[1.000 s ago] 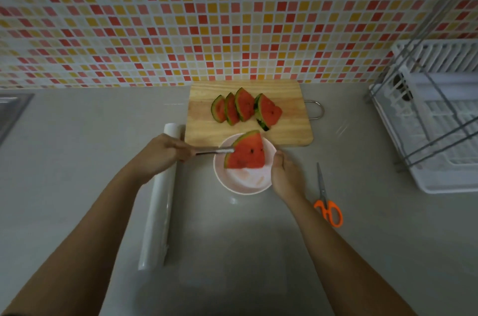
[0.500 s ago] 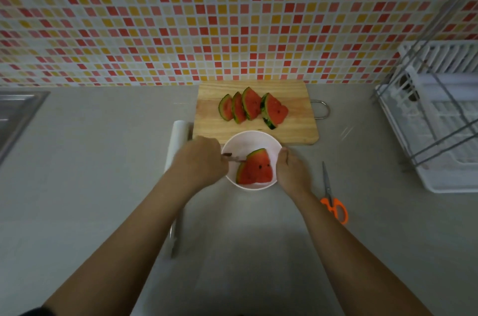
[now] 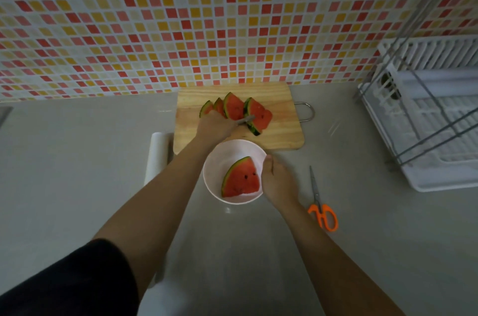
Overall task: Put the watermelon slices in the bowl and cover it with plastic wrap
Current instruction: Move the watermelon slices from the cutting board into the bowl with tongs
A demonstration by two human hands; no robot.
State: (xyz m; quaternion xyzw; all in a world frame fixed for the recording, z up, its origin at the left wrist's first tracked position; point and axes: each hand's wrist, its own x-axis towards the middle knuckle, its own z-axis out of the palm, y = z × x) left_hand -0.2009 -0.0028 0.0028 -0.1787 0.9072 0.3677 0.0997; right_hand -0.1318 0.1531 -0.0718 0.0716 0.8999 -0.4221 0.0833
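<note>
A white bowl stands on the counter just in front of the wooden cutting board. One watermelon slice lies in the bowl. Several more slices lean together on the board. My left hand is over the board, gripping a metal utensil whose tip touches the rightmost slice. My right hand rests against the bowl's right rim. A roll of plastic wrap lies left of the bowl, partly hidden by my left arm.
Orange-handled scissors lie on the counter right of the bowl. A white dish rack with metal bars fills the right side. A tiled wall rises behind the board. A sink edge shows at far left.
My left hand has left the slice in the bowl and moved forward with the utensil to the slices on the board. My right hand stayed at the bowl's rim.
</note>
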